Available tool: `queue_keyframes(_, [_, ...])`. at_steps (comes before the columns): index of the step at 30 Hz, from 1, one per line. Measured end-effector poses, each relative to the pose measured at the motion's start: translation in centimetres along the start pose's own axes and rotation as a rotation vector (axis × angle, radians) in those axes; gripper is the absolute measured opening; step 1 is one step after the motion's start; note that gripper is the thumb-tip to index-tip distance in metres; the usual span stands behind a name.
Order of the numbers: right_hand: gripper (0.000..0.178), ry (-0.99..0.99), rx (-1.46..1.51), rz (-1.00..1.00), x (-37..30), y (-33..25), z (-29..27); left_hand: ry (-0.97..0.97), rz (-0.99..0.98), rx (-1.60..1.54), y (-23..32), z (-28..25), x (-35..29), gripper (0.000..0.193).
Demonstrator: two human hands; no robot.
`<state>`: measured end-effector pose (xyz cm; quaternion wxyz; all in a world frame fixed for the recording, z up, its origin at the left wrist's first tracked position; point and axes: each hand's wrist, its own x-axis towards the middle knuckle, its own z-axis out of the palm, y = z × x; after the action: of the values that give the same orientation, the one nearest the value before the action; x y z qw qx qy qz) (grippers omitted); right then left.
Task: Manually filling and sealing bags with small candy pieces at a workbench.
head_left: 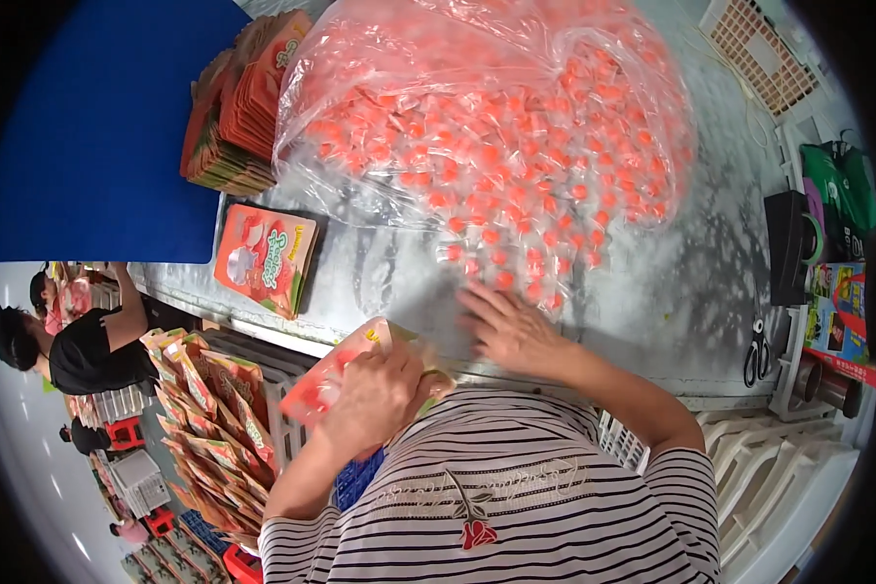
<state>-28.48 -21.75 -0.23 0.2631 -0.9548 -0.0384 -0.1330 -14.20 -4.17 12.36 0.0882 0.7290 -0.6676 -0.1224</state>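
My left hand (378, 387) grips a red-and-green printed pouch (311, 385) at the table's near edge, in front of my striped shirt. The pouch's mouth is partly hidden by my fingers. My right hand (511, 333) reaches over the metal tabletop (642, 326) with its fingers stretched out and nothing visible in them. Just beyond those fingertips lie loose, clear-wrapped red candies (504, 280). They spill from a large clear plastic bag (438, 58) full of the same candies.
Flat pouches (263, 92) stand stacked beside a blue panel (88, 127); a smaller stack (263, 255) lies nearer. Filled pouches (214, 419) crowd a crate at lower left. Black scissors (757, 355) hang at right, below a black box (786, 243). Other people work at far left.
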Motion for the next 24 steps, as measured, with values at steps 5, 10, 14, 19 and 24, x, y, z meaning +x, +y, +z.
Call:
queue_keyframes(5, [0.019,0.309,0.256,0.173,1.7,2.4,-1.8,0.096,-0.082,-0.172,-0.4,1.1,0.2,0.029])
queue_keyframes(10, [0.014,0.427,0.088,0.254,2.1,9.1,-4.0,0.141,-0.118,-0.216,0.0,1.4,0.0,0.027])
queue_keyframes(14, [0.013,0.406,0.095,0.369,3.4,9.4,-4.9,0.152,-0.136,-0.233,-0.4,1.4,0.0,0.025])
queue_keyframes(19, [0.025,0.306,0.037,0.248,4.2,3.1,-2.3,0.155,-0.164,-0.23,-0.7,2.3,-0.4,0.025])
queue_keyframes(24, [0.048,0.151,-0.005,0.269,2.2,0.3,0.0,0.132,-0.168,-0.241,-1.3,2.6,-0.7,0.023])
